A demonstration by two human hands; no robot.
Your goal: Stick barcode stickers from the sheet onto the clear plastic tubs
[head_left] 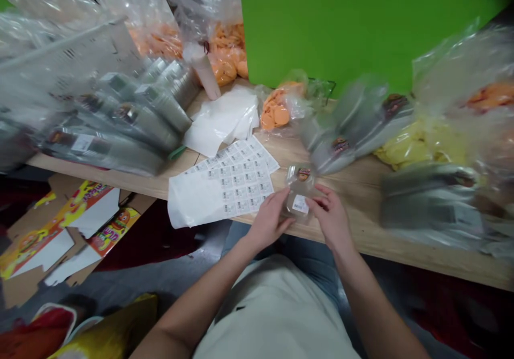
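Observation:
A small clear plastic package (296,188) with a round burger picture at its top lies in front of me at the table's near edge. My left hand (271,217) grips its left side, thumb low and fingers along the edge. On the package's lower part sits a white barcode label (300,204). My right hand (332,215) is closed on the package's right side, with the thumb at the label's right edge. Left of the hands lies a sheet of barcode labels (241,182), partly bare backing, overlapping another sheet.
Stacks of clear packages (132,118) fill the left; more packages (341,129) stand right, blurred. White papers (225,118), a pale bottle (205,73) and a bag of orange discs (279,110) lie behind. Yellow pieces in a bag (417,142) sit right. Printed cardboard (80,209) lies below left.

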